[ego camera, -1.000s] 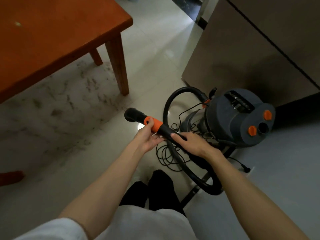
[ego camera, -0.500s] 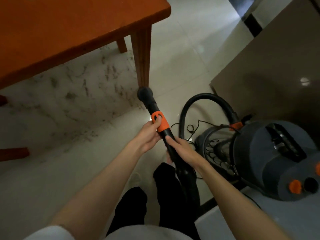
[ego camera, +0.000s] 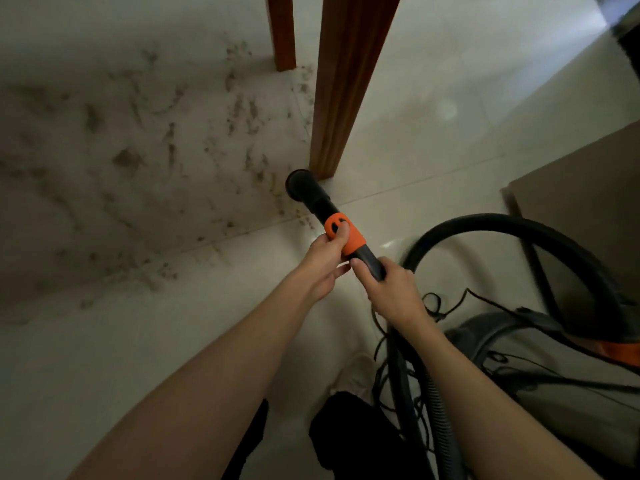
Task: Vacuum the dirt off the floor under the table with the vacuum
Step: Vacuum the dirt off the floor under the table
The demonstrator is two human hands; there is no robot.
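Observation:
I hold the black vacuum hose with both hands. My left hand [ego camera: 323, 259] grips its orange collar [ego camera: 348, 233], thumb on top. Just behind it, my right hand [ego camera: 394, 289] wraps round the black hose [ego camera: 372, 263]. The round black nozzle [ego camera: 300, 184] points down at the floor right beside the foot of the near wooden table leg [ego camera: 346, 88]. Dark dirt [ego camera: 166, 150] lies scattered over the pale tiles left of that leg. The grey vacuum body [ego camera: 554, 368] sits at the lower right, its hose looping up in an arc [ego camera: 519, 226].
A second table leg [ego camera: 282, 32] stands farther back. A brown cabinet side [ego camera: 588, 202] rises at the right. A tangle of black power cord [ego camera: 440, 306] lies on the floor by the vacuum. My dark trouser legs and a pale shoe [ego camera: 353, 375] are below.
The view has dropped low and closer to the floor, so the tabletop has gone out of sight. The nozzle has moved down and forward to the foot of the near table leg.

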